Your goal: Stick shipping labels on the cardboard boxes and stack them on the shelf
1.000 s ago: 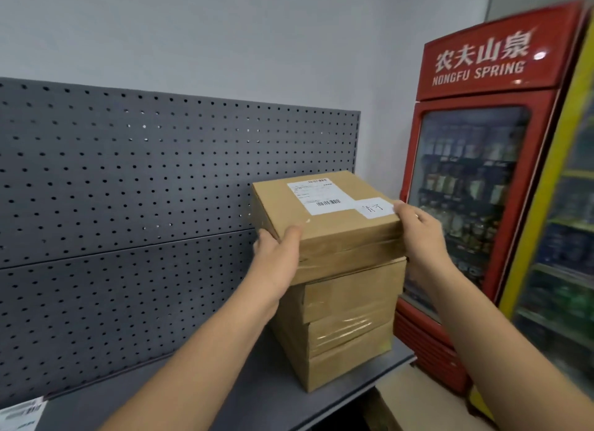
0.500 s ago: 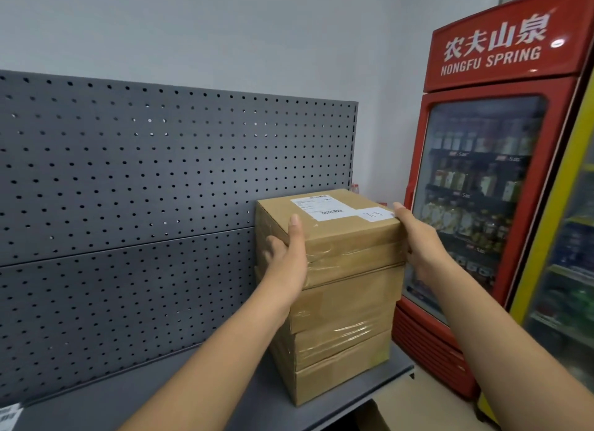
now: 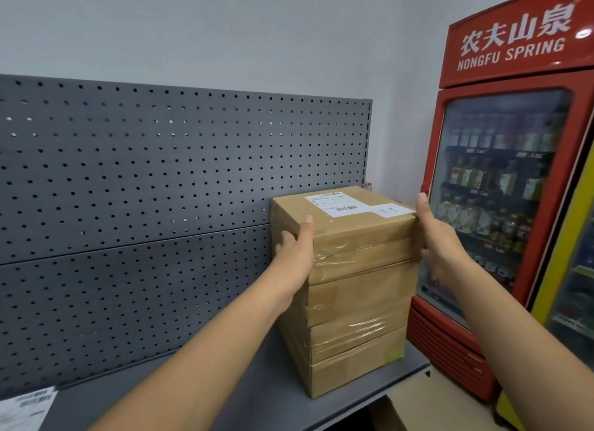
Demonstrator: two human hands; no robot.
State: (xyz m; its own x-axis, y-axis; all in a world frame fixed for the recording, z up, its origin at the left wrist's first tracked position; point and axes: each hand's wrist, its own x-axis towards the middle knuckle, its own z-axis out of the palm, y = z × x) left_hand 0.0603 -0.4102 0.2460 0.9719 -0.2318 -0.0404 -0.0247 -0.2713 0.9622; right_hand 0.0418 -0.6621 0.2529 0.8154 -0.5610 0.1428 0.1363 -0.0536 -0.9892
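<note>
Clasping the labelled top box (image 3: 350, 234), left hand (image 3: 294, 254) and right hand (image 3: 440, 238) had it seated on the stack (image 3: 356, 344); spare labels (image 3: 25, 408) on the shelf (image 3: 225, 382) hinted more remained.

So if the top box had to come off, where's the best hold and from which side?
Grip the top box by its left and right faces, one hand each, coming from the open front. It is too wide for one hand, the pegboard blocks the back, and the box below leaves no gap underneath. The left hand and right hand hold it there now.
</note>
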